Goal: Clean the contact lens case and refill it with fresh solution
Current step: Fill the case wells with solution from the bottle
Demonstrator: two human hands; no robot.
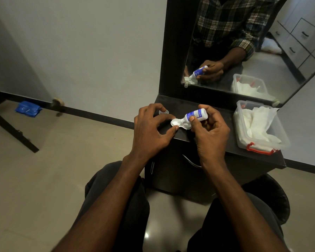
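A white contact lens case [176, 123] lies on the dark dresser top [224, 115], both wells uncovered. My left hand [151, 128] pinches the case's left well between thumb and forefinger. My right hand [209, 128] grips a small white solution bottle with a blue label [196, 114], tilted so its nozzle points down and left over the case. A loose round cap [163, 111] sits on the top just behind my left fingers.
A clear plastic box with a red latch [258, 124], stuffed with white tissues, stands at the right of the dresser top. A mirror [244, 42] rises behind it. A blue packet [28, 109] lies on the floor by the far left wall.
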